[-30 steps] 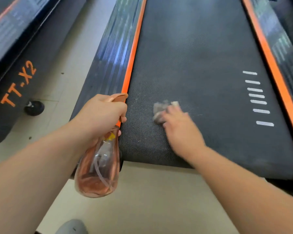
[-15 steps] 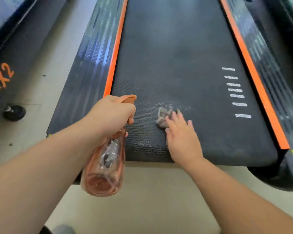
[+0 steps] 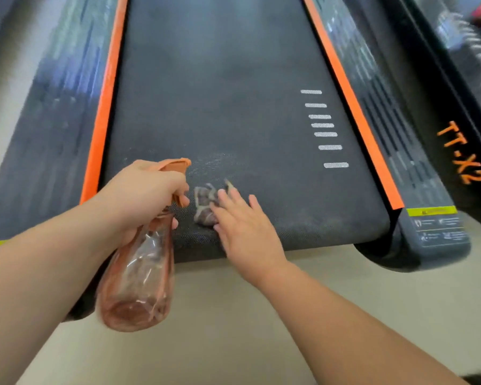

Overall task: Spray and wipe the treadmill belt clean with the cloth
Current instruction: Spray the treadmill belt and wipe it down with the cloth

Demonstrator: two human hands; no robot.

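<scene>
The black treadmill belt (image 3: 228, 93) runs away from me between two orange side strips. My left hand (image 3: 142, 195) grips the neck of an orange see-through spray bottle (image 3: 136, 276), its nozzle pointing right over the belt's near end. My right hand (image 3: 242, 220) lies with straight fingers on a small crumpled grey cloth (image 3: 203, 204), pressing it onto the belt close to the rear edge. Faint pale spray speckles show on the belt around and beyond the cloth.
Dark side rails with orange strips (image 3: 353, 107) flank the belt. White dash marks (image 3: 322, 126) sit on the belt's right side. A second treadmill marked TT-X2 (image 3: 461, 154) stands at the right. Pale floor (image 3: 261, 315) lies below the belt's end.
The view has swung left to right, so the left treadmill left the picture and one at the right came in. My right hand and cloth slid slightly toward the belt's near edge.
</scene>
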